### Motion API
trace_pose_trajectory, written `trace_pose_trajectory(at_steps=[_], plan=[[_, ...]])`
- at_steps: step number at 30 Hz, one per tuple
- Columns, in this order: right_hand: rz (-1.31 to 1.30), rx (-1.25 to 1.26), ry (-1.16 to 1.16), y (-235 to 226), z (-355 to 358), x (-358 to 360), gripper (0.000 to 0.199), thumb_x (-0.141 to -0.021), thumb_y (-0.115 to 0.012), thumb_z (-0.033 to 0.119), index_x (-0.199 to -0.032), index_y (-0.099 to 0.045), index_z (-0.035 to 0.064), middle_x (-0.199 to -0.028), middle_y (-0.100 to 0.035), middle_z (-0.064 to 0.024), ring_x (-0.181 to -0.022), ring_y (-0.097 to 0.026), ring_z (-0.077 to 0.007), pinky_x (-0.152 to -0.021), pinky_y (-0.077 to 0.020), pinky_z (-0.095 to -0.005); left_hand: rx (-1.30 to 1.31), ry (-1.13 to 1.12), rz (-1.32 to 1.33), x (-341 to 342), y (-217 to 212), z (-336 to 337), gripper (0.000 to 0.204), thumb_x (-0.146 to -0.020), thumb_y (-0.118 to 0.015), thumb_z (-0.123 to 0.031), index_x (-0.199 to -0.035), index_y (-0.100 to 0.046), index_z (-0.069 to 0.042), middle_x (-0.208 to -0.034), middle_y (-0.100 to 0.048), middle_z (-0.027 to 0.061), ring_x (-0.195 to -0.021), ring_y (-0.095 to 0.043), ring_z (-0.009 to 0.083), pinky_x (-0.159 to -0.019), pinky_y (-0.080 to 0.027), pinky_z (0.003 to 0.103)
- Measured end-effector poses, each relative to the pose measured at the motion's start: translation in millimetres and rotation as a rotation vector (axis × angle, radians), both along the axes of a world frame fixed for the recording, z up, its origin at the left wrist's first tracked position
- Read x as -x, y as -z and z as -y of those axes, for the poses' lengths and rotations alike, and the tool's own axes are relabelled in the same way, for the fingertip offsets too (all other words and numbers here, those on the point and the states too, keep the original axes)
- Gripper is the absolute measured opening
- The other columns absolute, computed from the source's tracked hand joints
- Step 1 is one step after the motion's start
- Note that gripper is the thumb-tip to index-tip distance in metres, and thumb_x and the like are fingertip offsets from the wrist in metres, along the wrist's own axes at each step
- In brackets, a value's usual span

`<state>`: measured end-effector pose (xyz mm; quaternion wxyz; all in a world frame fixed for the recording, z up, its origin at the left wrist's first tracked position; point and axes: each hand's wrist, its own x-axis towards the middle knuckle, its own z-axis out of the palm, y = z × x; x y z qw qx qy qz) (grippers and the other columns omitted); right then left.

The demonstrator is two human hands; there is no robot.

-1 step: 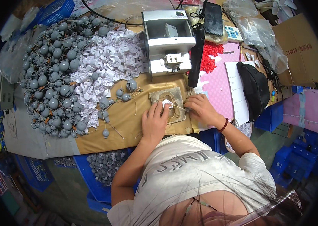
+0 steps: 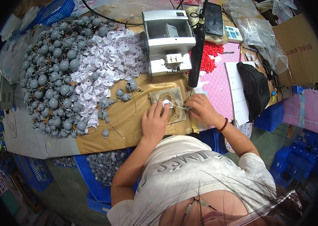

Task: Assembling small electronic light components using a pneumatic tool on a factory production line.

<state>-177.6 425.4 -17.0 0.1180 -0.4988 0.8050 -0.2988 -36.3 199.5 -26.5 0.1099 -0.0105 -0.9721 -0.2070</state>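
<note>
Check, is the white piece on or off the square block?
On: the white piece shows inside the square block's outline, by the left hand.

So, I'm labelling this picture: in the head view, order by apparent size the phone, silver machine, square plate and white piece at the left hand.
Silver machine
Square plate
Phone
White piece, partly hidden by the left hand

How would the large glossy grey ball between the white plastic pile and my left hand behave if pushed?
The large grey ball likely rolls, being rounded; its glossy surface could feel slippery; smaller grey balls alongside might block it.
</note>
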Motion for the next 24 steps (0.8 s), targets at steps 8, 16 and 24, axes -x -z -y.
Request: trace_pose_trajectory(at_steps=[8,16,24], plan=[[0.902,0.653,0.287,16.0,31.1,2.4,0.038,-0.088,-0.066,-0.009,-0.123,-0.057,0.0022,-0.118,-0.060,-0.0073,-0.115,-0.059,-0.0189,-0.097,-0.0507,-0.0350,0.030,0.014,0.000,1.4,-0.3,1.2,0.053,-0.075,-0.073,-0.007,-0.127,-0.065,-0.011,-0.129,-0.061,0.0113,-0.124,-0.055,0.0282,-0.095,-0.045,0.042],[0.992,0.083,0.120,-2.3,58.9,25.4,0.035,-0.086,-0.079,0.004,-0.117,-0.064,-0.0009,-0.098,-0.071,-0.0063,-0.089,-0.068,-0.0135,-0.082,-0.0551,-0.0272,-0.021,0.027,-0.044,4.1,-1.1,4.5,0.037,-0.076,-0.070,-0.009,-0.114,-0.069,-0.010,-0.125,-0.063,0.0112,-0.123,-0.057,0.0286,-0.095,-0.046,0.043],[0.163,0.073,0.201,2.5,72.0,6.3,0.032,-0.081,-0.083,0.021,-0.102,-0.066,0.0029,-0.090,-0.065,-0.0126,-0.078,-0.064,-0.0272,-0.066,-0.0514,-0.0365,-0.066,0.011,-0.058,6.8,-1.3,5.9,0.032,-0.077,-0.071,-0.009,-0.109,-0.070,-0.009,-0.122,-0.064,0.0103,-0.119,-0.058,0.0288,-0.093,-0.047,0.042]])
